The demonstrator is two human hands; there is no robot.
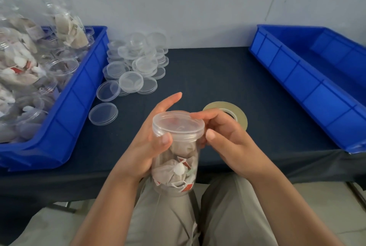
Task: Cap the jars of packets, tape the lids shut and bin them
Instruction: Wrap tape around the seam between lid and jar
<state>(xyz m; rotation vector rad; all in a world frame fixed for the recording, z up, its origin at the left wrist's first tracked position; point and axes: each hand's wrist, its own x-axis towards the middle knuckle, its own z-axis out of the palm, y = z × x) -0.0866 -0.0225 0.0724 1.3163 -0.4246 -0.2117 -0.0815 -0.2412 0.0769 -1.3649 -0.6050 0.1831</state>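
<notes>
A clear plastic jar stuffed with paper packets is held upright over my lap, at the table's front edge. A clear lid sits on its mouth. My left hand grips the jar's upper body, thumb just under the lid. My right hand pinches the lid's right rim with curled fingers. A roll of clear tape lies flat on the dark table right behind my right hand.
A blue bin on the left holds several uncapped jars of packets. A heap of loose clear lids lies beside it. On the right stands an empty blue bin. The table is covered with a dark cloth.
</notes>
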